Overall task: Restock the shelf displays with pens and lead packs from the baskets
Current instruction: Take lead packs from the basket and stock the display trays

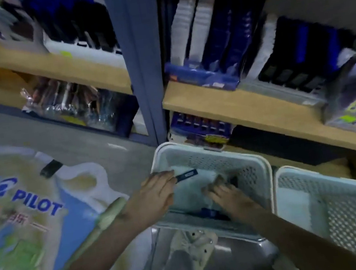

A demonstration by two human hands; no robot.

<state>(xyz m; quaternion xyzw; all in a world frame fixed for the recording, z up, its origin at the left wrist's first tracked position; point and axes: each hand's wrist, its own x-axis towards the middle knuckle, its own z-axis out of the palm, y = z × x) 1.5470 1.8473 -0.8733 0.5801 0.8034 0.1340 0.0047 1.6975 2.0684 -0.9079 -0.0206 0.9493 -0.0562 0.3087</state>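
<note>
A white perforated basket (254,169) sits on a metal stool below the shelves. My left hand (156,196) is at the basket's left rim and pinches a small dark blue lead pack (186,175) that sticks out over the basket. My right hand (225,193) reaches down inside the same basket, fingers curled among dark blue items (209,212) at its bottom; what it grips is blurred. On the wooden shelf (237,103) above stand blue and white pen displays (212,44).
A second white basket (345,207) stands to the right. A large Pilot poster (22,215) lies on the floor at left. A blue shelf post (139,71) divides the shelving. Bagged pens (71,104) sit on the lower left shelf.
</note>
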